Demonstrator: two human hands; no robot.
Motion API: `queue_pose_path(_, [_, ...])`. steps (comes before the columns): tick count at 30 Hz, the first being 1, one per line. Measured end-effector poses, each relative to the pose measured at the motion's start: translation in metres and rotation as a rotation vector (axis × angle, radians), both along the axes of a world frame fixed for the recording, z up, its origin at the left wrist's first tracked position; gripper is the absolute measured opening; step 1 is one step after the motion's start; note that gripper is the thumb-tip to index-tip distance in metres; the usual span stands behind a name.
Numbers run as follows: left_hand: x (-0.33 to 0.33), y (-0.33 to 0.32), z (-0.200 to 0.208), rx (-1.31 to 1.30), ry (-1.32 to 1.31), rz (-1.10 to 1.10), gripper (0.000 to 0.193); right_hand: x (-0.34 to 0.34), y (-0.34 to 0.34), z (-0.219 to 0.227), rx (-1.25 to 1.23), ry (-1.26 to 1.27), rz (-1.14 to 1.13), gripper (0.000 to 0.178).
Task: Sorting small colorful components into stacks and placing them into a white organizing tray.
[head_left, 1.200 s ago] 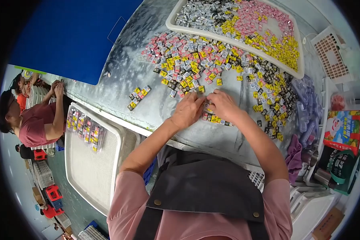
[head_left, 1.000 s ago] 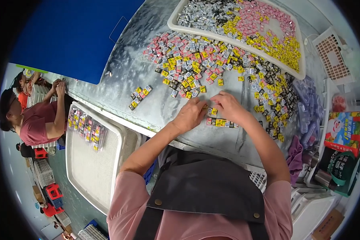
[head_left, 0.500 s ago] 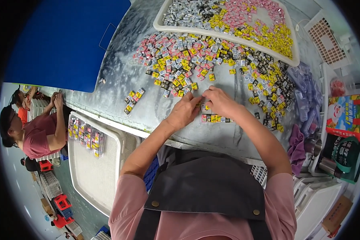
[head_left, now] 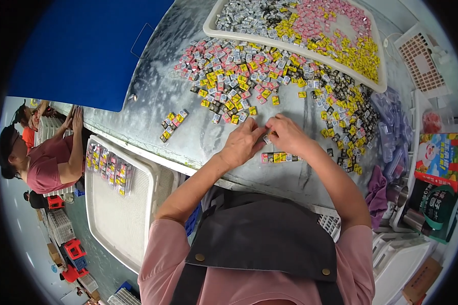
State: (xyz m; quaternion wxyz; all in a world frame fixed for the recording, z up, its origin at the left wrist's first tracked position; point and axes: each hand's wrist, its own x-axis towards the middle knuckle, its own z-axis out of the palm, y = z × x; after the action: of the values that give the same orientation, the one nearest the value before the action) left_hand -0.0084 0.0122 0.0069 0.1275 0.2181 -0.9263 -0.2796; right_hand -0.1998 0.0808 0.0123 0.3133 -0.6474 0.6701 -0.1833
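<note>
My left hand (head_left: 243, 142) and my right hand (head_left: 289, 134) work close together above the grey table, fingers bent and pinched. A small block (head_left: 267, 138) with a pale face shows at my right fingertips. What my left fingers pinch is hidden behind them. Just below the hands lies a straight row of small blocks (head_left: 277, 158) in pink, yellow and white, partly under my right wrist. Beyond them spreads a loose pile of small blocks (head_left: 234, 84) in pink, yellow, black and white. Farther left a short cluster of blocks (head_left: 173, 124) lies on its own.
A white tray (head_left: 295, 44) of sorted blocks stands at the back. Clear plastic cases (head_left: 392, 124) and a purple cloth (head_left: 376, 193) lie at the right. Lower left, a white perforated tray (head_left: 114, 218) holds filled packs. A co-worker (head_left: 51, 162) is beyond it.
The whole view has shifted slightly. My fingertips have parted a little, and a block shows at my right fingertips. The row below my hands is still there.
</note>
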Motion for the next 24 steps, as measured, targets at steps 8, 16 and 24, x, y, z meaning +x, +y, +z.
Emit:
queue_pose_path(8, [-0.002,0.001,-0.008,0.015,0.045,0.032,0.035,-0.003,0.010,0.019,0.073,0.065,0.083,0.024])
queue_pose_path(16, [-0.003,0.006,-0.005,0.067,0.075,0.063,0.027,-0.041,0.006,0.011,0.025,0.232,-0.064,0.024])
queue_pose_path(24, [-0.008,0.003,-0.012,0.014,0.115,0.137,0.026,-0.038,0.011,0.002,-0.082,0.016,-0.063,0.023])
